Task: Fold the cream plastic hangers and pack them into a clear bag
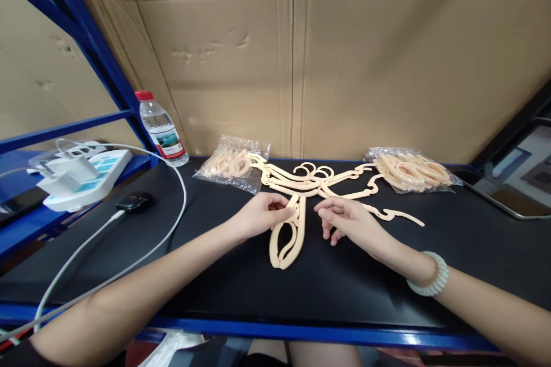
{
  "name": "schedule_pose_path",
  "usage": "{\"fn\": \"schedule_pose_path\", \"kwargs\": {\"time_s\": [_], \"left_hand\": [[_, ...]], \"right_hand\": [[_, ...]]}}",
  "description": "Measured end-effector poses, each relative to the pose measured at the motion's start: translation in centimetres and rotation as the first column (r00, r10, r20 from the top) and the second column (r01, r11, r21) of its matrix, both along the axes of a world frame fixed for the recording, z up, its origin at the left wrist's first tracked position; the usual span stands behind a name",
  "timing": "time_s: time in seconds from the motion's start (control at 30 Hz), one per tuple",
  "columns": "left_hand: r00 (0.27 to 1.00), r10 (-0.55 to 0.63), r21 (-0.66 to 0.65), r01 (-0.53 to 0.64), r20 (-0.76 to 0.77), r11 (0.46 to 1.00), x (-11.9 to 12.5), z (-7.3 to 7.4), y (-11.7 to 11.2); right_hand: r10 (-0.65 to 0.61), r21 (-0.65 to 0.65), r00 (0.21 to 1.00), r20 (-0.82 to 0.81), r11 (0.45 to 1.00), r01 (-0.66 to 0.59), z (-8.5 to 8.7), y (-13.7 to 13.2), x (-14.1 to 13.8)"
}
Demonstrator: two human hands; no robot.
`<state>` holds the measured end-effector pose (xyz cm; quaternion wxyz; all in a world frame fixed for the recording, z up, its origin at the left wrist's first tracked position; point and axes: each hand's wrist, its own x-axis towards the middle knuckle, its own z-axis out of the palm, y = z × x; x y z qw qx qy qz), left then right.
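On the black worktop (241,281) lies a cream plastic folded hanger piece (287,236), pointing toward me. My left hand (263,215) pinches its upper end, fingers closed on it. My right hand (346,220) rests just to the right of that piece, fingers loosely curled and apart, holding nothing. Behind both hands lies a spread of assembled cream hangers (310,180) with hooks.
Two clear bags of cream parts lie at the back: one left (232,164), one right (411,172). A water bottle (162,129) stands by the blue rack post. A white power strip (80,178) with chargers, a white cable (129,241) and a small black device (134,201) are at left. Cardboard lines the back.
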<state>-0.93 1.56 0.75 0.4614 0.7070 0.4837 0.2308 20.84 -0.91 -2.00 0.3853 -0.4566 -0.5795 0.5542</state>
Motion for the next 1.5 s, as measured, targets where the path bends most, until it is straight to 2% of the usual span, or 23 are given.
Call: {"fn": "schedule_pose_path", "kwargs": {"time_s": [0.13, 0.23, 0.4, 0.53, 0.63, 0.83, 1.0, 1.1, 1.23, 1.5], "left_hand": [[0.982, -0.052, -0.040, 0.045, -0.182, 0.998, -2.5, 1.1, 1.8], [0.964, -0.073, -0.083, 0.053, -0.256, 0.995, -4.1, 1.6, 2.7], [0.944, 0.000, -0.052, -0.018, -0.329, 0.999, -5.1, 1.9, 3.4], [0.909, 0.101, 0.062, -0.083, -0.403, 0.995, -5.1, 1.7, 3.6], [0.870, 0.155, 0.185, -0.075, -0.468, 0.980, -4.8, 1.6, 3.4], [0.794, 0.251, 0.432, 0.016, -0.554, 0.902, -3.6, 1.3, 1.9], [0.742, 0.275, 0.507, 0.101, -0.612, 0.856, -2.3, 0.7, 0.3], [0.723, 0.262, 0.502, 0.133, -0.639, 0.855, -2.1, 0.3, 0.2], [0.735, 0.287, 0.517, 0.101, -0.614, 0.850, -2.3, -0.1, 0.9], [0.764, 0.358, 0.597, 0.045, -0.538, 0.801, -2.0, -0.7, 1.2]], "right_hand": [[-0.023, 0.057, 0.999, 0.042, 0.998, 0.021, 0.2, 0.2, 0.5], [-0.036, 0.083, 0.997, 0.066, 0.996, 0.030, 0.2, 0.4, 0.7], [-0.030, 0.109, 0.997, 0.077, 0.994, 0.022, 0.1, 0.6, 1.0], [-0.079, 0.175, 0.994, 0.070, 0.982, 0.066, 0.9, 0.8, 1.6], [-0.155, 0.258, 0.987, 0.052, 0.957, 0.137, 2.0, 1.3, 2.7], [-0.361, 0.412, 0.932, -0.027, 0.846, 0.339, 3.7, 2.9, 5.9], [-0.424, 0.424, 0.905, -0.035, 0.814, 0.398, 3.9, 3.4, 6.9], [-0.418, 0.435, 0.908, -0.031, 0.812, 0.389, 3.9, 3.4, 7.0], [-0.440, 0.460, 0.897, -0.030, 0.791, 0.404, 4.3, 3.2, 7.4], [-0.565, 0.488, 0.825, -0.018, 0.715, 0.501, 5.5, 3.3, 8.5]]}}
